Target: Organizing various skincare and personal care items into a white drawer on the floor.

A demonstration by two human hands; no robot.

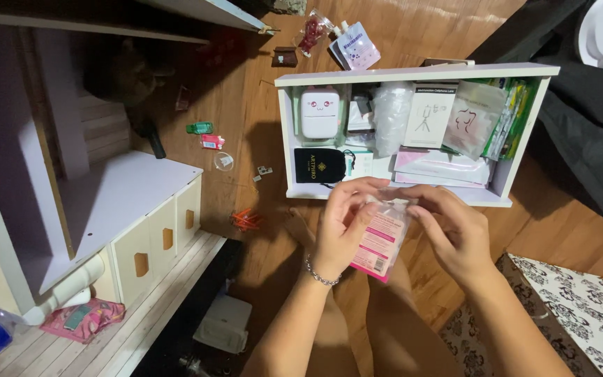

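A glossy pink-and-clear plastic packet (380,241) is gripped by the left hand (343,223) and right hand (451,234) at frame centre, below a white drawer (413,73) crammed with packets.

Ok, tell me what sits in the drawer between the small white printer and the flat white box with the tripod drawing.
In the head view, a crumpled clear plastic bag lies between the white printer and the tripod box, with some small dark items beside the printer that are too small to identify.

You had bare floor (246,119) left of the drawer (413,72). The drawer was packed full, and small bits (212,142) lay scattered on that floor.
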